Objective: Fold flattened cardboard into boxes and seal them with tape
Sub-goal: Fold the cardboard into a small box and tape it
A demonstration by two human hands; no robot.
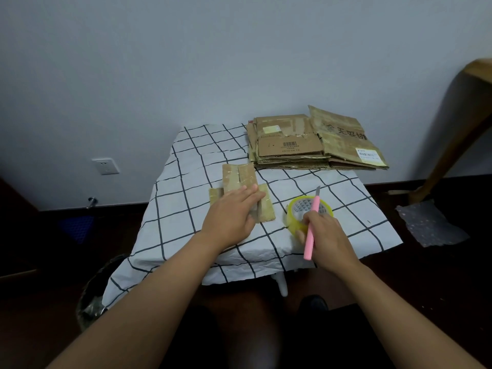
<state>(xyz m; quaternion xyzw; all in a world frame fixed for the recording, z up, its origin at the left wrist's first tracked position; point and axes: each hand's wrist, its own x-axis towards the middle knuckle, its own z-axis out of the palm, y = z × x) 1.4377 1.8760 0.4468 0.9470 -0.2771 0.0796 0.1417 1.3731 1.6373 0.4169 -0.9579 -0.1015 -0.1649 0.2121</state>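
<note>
The right hand [326, 235] grips a pink utility knife [312, 225], its blade pointing away, and touches the yellow tape roll [294, 211] that stands just under it on the checked tablecloth [186, 198]. The left hand [234, 211] lies flat, fingers straight, on the small flattened cardboard box [239, 179]. Farther, a stack of flattened cardboard [306, 145] lies at the table's far right corner.

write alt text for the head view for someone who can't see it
A person's left hand presses flat on a small flattened cardboard piece on a grid-patterned tablecloth, while the right hand holds a pink utility knife over a yellow tape roll. A stack of flattened boxes lies at the table's far right corner.
</note>
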